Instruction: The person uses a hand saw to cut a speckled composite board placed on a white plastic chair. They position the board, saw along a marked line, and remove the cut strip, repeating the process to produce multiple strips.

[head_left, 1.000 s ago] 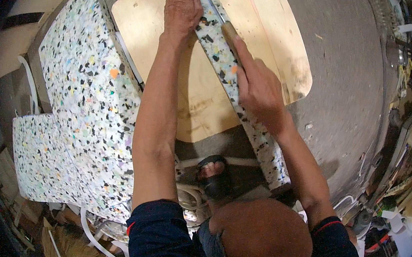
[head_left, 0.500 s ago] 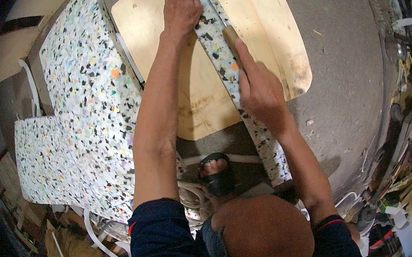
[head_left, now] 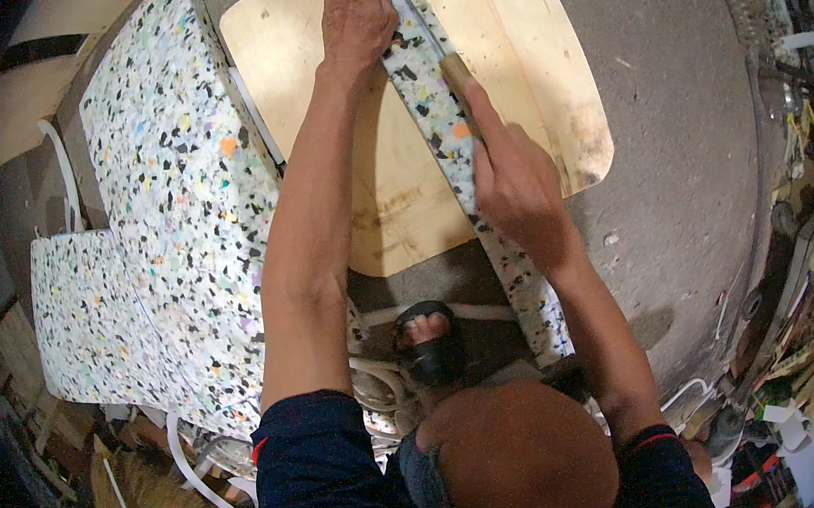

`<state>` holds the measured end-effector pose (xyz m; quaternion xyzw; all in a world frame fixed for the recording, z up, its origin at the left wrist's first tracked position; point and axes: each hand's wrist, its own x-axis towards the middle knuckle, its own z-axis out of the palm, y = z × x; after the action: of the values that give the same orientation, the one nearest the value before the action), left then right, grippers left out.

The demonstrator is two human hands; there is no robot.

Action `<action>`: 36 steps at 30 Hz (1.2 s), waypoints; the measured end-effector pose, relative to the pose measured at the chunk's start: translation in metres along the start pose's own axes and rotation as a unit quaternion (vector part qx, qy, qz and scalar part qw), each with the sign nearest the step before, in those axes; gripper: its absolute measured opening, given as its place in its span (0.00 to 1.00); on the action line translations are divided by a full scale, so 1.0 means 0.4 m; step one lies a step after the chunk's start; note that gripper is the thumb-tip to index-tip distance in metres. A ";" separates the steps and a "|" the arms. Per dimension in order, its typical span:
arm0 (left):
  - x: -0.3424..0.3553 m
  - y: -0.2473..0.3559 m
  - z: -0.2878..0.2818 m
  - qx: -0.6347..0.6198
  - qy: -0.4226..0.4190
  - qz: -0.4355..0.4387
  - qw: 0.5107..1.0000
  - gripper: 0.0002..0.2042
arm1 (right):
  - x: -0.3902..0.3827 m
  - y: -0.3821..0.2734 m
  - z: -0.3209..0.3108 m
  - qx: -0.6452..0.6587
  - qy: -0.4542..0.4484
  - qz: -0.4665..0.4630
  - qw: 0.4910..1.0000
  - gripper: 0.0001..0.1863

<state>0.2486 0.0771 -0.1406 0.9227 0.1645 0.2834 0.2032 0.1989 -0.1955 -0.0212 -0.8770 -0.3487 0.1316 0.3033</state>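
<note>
in the head view, the right hand [head_left: 515, 181] is clenched round a brown-handled, thin metal knife-like tool [head_left: 457, 74], forefinger laid along the handle. the blade lies along a long white foam strip flecked with black and colours [head_left: 438, 117], which runs aslant over a pale yellow, round-cornered flat board [head_left: 557, 79]. the left hand [head_left: 357, 19] lies back-up at the strip's left side, near the blade; its fingertips pass out of the picture, so i cannot tell whether it grips anything. for what looks like a slicing stroke, i'd advise a steady blade angle, long light pulls, firm bracing of the strip, and left fingers well clear of the edge.
</note>
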 end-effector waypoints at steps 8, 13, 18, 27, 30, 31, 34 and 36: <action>0.004 -0.001 -0.001 0.013 -0.005 -0.001 1.000 0.24 | 0.012 -0.008 -0.013 -0.024 -0.051 0.034 0.998 0.34; 0.004 0.001 0.003 0.019 -0.016 -0.008 1.000 0.25 | -0.043 -0.007 -0.036 -0.023 -0.058 0.039 0.997 0.34; 0.005 0.009 -0.004 0.016 -0.014 -0.017 1.000 0.25 | 0.062 -0.007 -0.002 -0.042 -0.010 -0.019 0.999 0.34; 0.009 -0.006 0.006 0.032 -0.026 -0.001 0.999 0.26 | -0.061 -0.003 -0.045 -0.064 -0.011 -0.031 0.997 0.35; 0.009 -0.004 0.006 0.054 -0.043 0.000 0.998 0.26 | 0.002 0.008 -0.020 -0.042 0.000 -0.037 0.998 0.35; 0.009 -0.002 0.004 0.042 -0.037 -0.005 0.998 0.26 | 0.021 0.010 -0.010 -0.022 0.018 -0.052 0.998 0.36; 0.009 0.004 -0.001 0.018 -0.024 -0.013 0.999 0.26 | 0.028 0.011 0.006 -0.046 -0.001 -0.030 0.999 0.37; 0.007 0.005 -0.004 0.015 -0.031 -0.019 0.999 0.26 | -0.022 0.007 -0.010 -0.051 -0.018 -0.019 0.998 0.37</action>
<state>0.2502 0.0770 -0.1371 0.9304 0.1803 0.2485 0.2002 0.1958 -0.2048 -0.0196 -0.8818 -0.3772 0.1239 0.2548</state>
